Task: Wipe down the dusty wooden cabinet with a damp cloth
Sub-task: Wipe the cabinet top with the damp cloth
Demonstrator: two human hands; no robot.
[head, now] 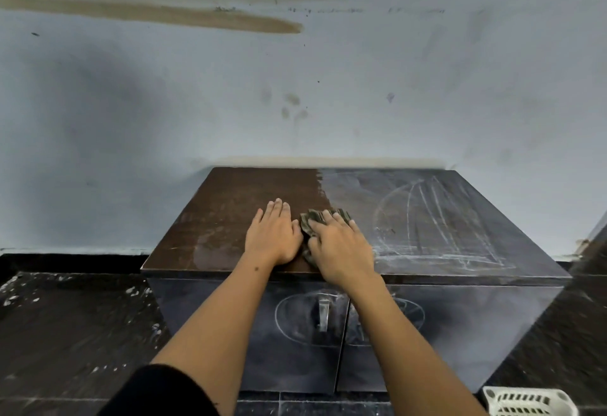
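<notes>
We're mid-wipe: right hand [341,248] presses cloth [315,218] mid-cabinet [230,192] top, left hand [272,235] flat; next sweep toward dusty right edge

The cabinet [328,317] is low and dark, and it stands on a dark tiled floor [65,333] against a pale wall. Its flat top [230,205] is brown and clean on the left half, while the right half is grey with dust and has pale curved lines drawn in it. On the top, near the front edge and about in the middle, lies a crumpled dark cloth [320,217]. The left hand [272,235] rests flat on the clean part, just beside the cloth. The right hand [341,245] presses on the cloth with spread fingers. White specks lie on the floor at the left.
</notes>
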